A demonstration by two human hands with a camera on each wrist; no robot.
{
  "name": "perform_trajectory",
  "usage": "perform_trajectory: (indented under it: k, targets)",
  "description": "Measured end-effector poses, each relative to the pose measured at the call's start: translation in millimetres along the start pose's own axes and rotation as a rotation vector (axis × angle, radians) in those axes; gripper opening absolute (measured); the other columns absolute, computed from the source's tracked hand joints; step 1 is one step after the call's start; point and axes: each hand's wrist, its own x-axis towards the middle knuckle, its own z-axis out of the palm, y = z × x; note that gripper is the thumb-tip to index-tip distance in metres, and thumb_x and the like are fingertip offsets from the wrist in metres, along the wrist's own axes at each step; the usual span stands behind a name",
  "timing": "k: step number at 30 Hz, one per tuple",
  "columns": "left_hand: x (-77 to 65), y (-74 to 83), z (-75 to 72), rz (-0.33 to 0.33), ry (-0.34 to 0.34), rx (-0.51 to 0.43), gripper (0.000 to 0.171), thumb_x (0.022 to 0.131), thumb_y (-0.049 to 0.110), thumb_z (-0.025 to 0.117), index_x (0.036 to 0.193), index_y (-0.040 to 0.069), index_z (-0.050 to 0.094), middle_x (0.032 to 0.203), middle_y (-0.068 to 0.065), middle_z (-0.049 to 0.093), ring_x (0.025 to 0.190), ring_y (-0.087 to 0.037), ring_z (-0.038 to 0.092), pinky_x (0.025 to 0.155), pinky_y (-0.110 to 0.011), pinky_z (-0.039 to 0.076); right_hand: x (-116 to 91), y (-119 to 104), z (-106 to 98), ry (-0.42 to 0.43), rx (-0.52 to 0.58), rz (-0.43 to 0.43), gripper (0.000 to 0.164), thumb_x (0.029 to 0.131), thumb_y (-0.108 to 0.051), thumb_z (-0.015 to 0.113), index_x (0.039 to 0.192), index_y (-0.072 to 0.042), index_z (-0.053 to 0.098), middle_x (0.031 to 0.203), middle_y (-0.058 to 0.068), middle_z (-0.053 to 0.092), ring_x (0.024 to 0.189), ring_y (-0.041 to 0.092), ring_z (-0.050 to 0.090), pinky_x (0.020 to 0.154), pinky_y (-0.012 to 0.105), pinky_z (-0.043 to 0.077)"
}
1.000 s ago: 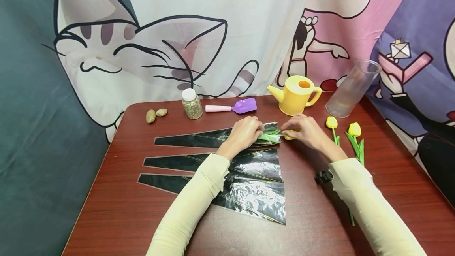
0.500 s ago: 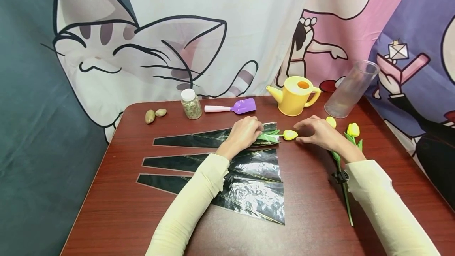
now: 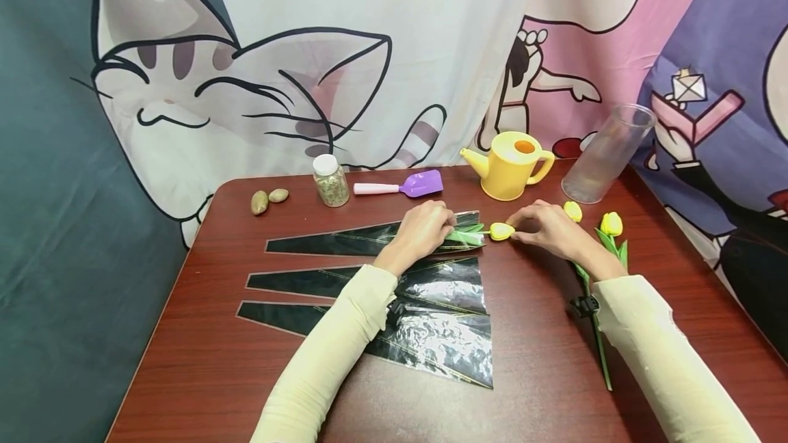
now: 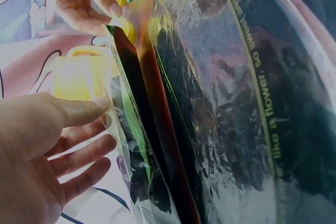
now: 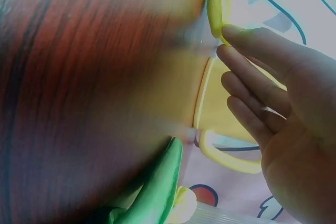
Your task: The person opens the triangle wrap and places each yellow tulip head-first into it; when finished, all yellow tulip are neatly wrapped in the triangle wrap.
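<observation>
My left hand [image 3: 421, 232] pinches the edge of the topmost of several black-and-clear plastic flower sleeves [image 3: 332, 241]. The left wrist view shows its thumb and forefinger at the clear rim, other fingers loose. A yellow tulip [image 3: 501, 231] lies with its green leaves [image 3: 464, 234] inside that sleeve, its bud sticking out of the wide right end. My right hand [image 3: 544, 227] holds the bud's tip between thumb and finger; in the right wrist view the thumb overlaps the bud [image 5: 220, 11], and the forefinger is mostly hidden.
Two more sleeves [image 3: 431, 344] lie nearer. Two tulips [image 3: 611, 224] rest at right, one under the right forearm. Along the back stand a yellow watering can [image 3: 507, 169], a clear vase [image 3: 606, 156] and a lidded jar [image 3: 331, 183], with a purple scoop [image 3: 421, 184] and stones [image 3: 260, 202].
My right hand drew back to the right off the tulip, uncovering its bud, then came back to the bud's tip. The bud shifted slightly left. My left hand stayed in place.
</observation>
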Motion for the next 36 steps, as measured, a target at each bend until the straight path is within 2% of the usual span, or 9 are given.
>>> perform_trajectory:
  k: [7,16,23,36]
  targets:
    - [1.9,1.2,-1.7,0.018,0.026,0.003,0.012,0.094,0.024,0.068,0.102,0.021,0.076,0.097,0.007,0.064,0.097,-0.014,0.060,0.080,-0.033,0.052,9.5,-8.4,4.5,0.015,0.060,0.013,0.025,0.076,-0.006,0.084,0.099,-0.011,0.074,0.093,-0.003,0.070,0.093,0.019,0.057,0.080,0.039,0.044]
    - [2.7,3.5,-5.3,0.016,0.038,-0.007,0.013,0.094,0.024,0.067,0.102,0.021,0.076,0.096,0.007,0.063,0.096,-0.012,0.060,0.080,-0.033,0.051,26.6,-19.0,21.7,0.031,0.152,-0.011,0.021,0.079,-0.008,0.082,0.099,-0.012,0.075,0.094,-0.002,0.072,0.094,0.020,0.059,0.084,0.040,0.044]
    - [1.4,2.9,-4.8,0.020,0.042,-0.001,0.012,0.094,0.023,0.067,0.102,0.021,0.076,0.096,0.006,0.063,0.096,-0.013,0.060,0.080,-0.032,0.051,28.9,-21.5,30.7,0.056,0.178,-0.024,0.020,0.078,-0.007,0.083,0.097,-0.011,0.075,0.092,-0.002,0.072,0.090,0.021,0.060,0.078,0.040,0.046]
    - [1.4,3.5,-3.0,0.012,0.048,0.017,0.012,0.094,0.024,0.067,0.102,0.022,0.076,0.095,0.006,0.062,0.094,-0.013,0.059,0.078,-0.033,0.052,31.5,-22.7,31.8,0.072,0.189,-0.029,0.021,0.078,-0.006,0.083,0.097,-0.010,0.076,0.093,-0.001,0.072,0.091,0.021,0.061,0.079,0.044,0.048]
